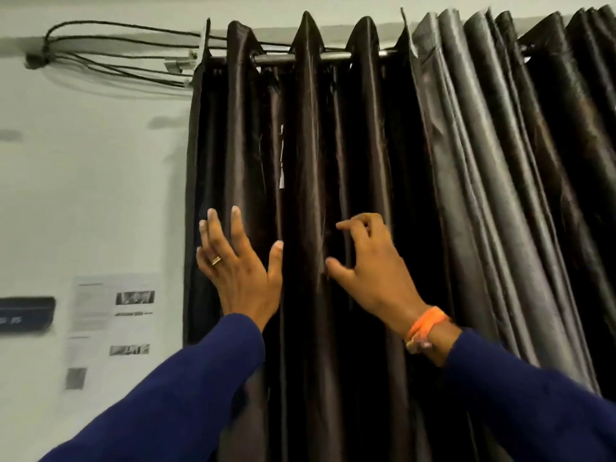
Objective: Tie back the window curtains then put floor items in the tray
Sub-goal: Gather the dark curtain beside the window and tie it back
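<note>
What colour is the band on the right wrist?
Orange, seen in the head view: wristband.

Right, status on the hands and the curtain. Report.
Left hand open, fingers spread against the dark curtain. Right hand loosely curled, nothing gripped. Curtain hanging untied on the rod. No tie-back seen, nothing obstructing.

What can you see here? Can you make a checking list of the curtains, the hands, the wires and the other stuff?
Surface: pale wall; no floor or tray in view.
Job's things: dark curtains hang in folds from a metal rod, not tied back.
Clutter: nothing seen.
Hands: left hand open, fingers spread, at the curtain's left edge; right hand loosely curled, holding nothing clearly; orange wristband on the right wrist.
Cables: black cables bundled on the wall, running to the rod's left end.
Surroundings: printed sheets stuck to the wall; dark blurred object at the left edge.
</note>
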